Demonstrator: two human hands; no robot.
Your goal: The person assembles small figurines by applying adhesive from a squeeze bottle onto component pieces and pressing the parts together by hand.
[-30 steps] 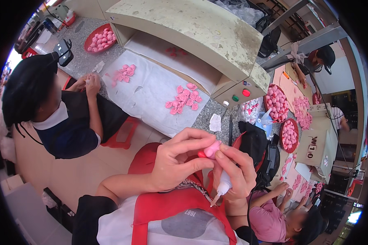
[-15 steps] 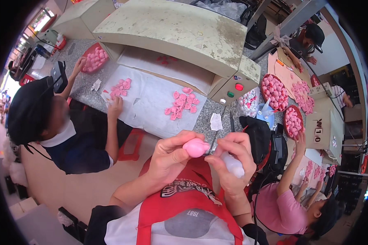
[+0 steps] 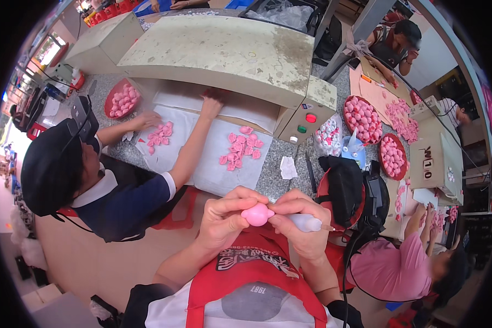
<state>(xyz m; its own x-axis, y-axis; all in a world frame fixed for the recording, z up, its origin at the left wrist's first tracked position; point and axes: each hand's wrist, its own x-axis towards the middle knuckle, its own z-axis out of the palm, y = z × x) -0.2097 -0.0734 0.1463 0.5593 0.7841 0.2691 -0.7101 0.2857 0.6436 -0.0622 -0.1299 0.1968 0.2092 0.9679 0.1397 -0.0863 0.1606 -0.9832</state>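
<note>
Between the thumb and fingers of my left hand (image 3: 223, 216) is a small, smooth pink rounded piece (image 3: 256, 215) with a narrow tip pointing right. My right hand (image 3: 303, 232) pinches that tip with thumb and forefinger. Tucked in the same right hand lies a small translucent squeeze bottle (image 3: 308, 222), its thin needle nozzle pointing right, away from the piece. Both hands are held in front of my red apron (image 3: 246, 257), off the table's near edge.
A worn cream machine (image 3: 218, 49) with a low opening stands ahead. White sheets (image 3: 202, 172) before it carry pink pieces (image 3: 240, 147). A co-worker (image 3: 120, 202) is at left, another (image 3: 393, 268) at right. Red baskets (image 3: 380, 136) and a black bag (image 3: 341, 191) sit right.
My right fingers have closed onto the pink piece's tip, and the bottle has swung so its nozzle points right. The left co-worker's arm now reaches into the machine's opening.
</note>
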